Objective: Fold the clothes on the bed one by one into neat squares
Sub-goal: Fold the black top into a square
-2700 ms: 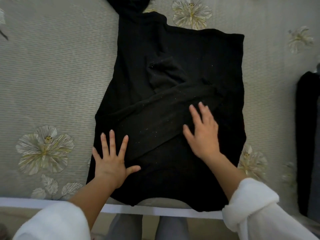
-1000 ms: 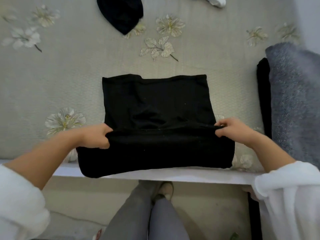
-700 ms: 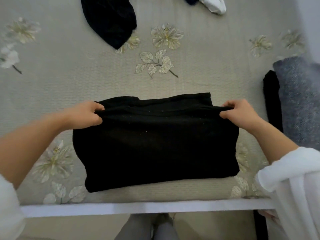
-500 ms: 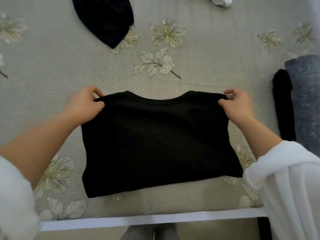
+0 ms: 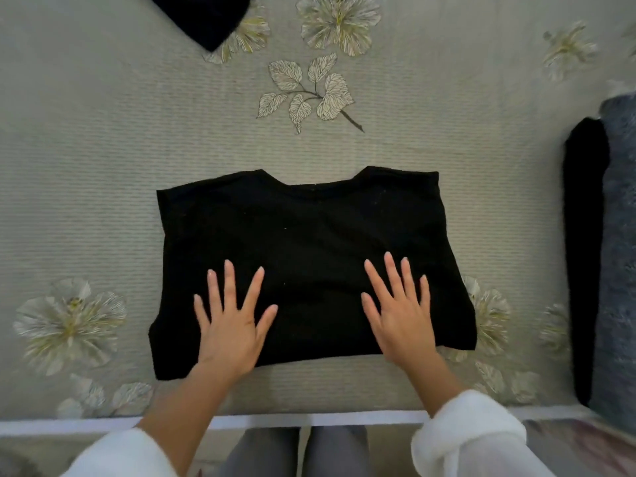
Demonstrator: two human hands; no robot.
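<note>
**A:** What's nearest?
**B:** Fluffy white sleeves (image 5: 464, 438). Past them, both palms lie flat on the black top (image 5: 309, 228). The left hand (image 5: 230, 325) has its fingers splayed wide; the right hand (image 5: 401, 321) has straight fingers set closer together.
**A:** And the top itself?
**B:** It's a matte knit folded to a rough rectangle with a neckline notch on its far edge. It lies near the front of the ribbed grey bed cover (image 5: 103, 160), which is stitched with pale flowers.
**A:** Farther out?
**B:** The pointed corner of a dark cloth (image 5: 203, 18).

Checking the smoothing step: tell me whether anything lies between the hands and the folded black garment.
Nothing visible does. The left hand and the right hand both rest flat, fingers spread, directly on the black garment on the bed.
</note>
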